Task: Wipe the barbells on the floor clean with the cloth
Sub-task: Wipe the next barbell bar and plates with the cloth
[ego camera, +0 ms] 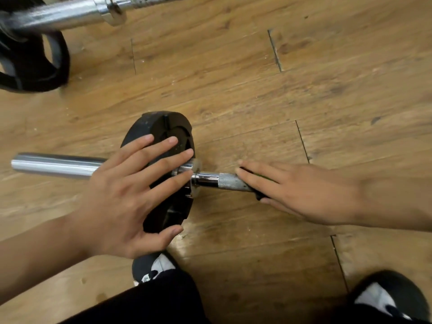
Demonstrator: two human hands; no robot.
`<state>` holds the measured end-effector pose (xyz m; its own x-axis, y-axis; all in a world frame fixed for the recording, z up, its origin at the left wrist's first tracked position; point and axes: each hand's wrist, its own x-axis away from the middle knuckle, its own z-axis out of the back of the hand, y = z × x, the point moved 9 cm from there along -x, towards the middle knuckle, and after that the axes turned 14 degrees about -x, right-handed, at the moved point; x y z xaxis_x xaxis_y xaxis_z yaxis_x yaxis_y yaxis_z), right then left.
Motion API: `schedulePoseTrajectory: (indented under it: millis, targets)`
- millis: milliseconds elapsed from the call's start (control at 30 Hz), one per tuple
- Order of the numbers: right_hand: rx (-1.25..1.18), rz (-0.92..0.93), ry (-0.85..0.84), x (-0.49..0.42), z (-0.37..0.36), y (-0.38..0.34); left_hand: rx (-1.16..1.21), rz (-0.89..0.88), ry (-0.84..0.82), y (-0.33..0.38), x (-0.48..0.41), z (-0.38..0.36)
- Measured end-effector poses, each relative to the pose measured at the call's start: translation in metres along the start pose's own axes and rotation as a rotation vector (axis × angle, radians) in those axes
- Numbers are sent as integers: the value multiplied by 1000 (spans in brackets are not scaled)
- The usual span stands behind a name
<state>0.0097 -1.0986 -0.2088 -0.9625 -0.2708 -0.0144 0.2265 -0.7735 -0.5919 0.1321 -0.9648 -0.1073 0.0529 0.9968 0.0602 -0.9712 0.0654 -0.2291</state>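
Nearest the camera are 2 dark shoes with white patches, the left shoe (157, 265) and the right shoe (387, 298), and dark trousers (161, 302), all over a floor (233, 78) of brown wood-look planks with dark seams and scuffs.

Just beyond the shoes a barbell (230, 182) lies across the floor from left to right. Its chrome sleeve (58, 164) points left, and 1 black plate (174, 127) stands on edge against a chrome collar (196, 176).

The left hand (131, 195) is spread flat over the plate and sleeve. Its 4 fingers are straight and fanned across the plate's face, the thumb reaches toward the plate's near rim, and it grips nothing.

The right hand (304, 192) lies on the knurled shaft to the right of the collar. Its fingers are straight and press a dark cloth (260, 176) down onto the bar, with the thumb along the near side. Only slivers of the cloth show, between the fingers and below them. A short stretch of bare knurling separates the fingertips from the collar.

Farthest away, at the upper left, a second barbell (63, 16) lies blurred, with a black weight plate (31, 66) on it.
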Motion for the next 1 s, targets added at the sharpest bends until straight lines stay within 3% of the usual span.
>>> schedulePoseTrajectory:
  millis: [200, 300, 400, 600, 733, 867, 1000]
  targets:
    - [-124, 28, -106, -64, -23, -30, -53, -98, -91, 18, 28, -2]
    - [-183, 1, -103, -29, -19, -19, -38, -158, -79, 13, 34, 1]
    - [-208, -59, -73, 23, -8, -2, 52, -110, -73, -9, 21, 1]
    - [19, -149, 21, 93, 5, 3, 149, -191, -19, -8, 0, -1]
    - [148, -55, 55, 31, -7, -15, 182, -219, -35, -23, -13, -6]
    - [150, -9, 34, -59, -21, -22, 48, -170, -36, -56, -39, -9]
    - [146, 18, 23, -27, 4, 2, -2, -48, 104, -61, -33, 9]
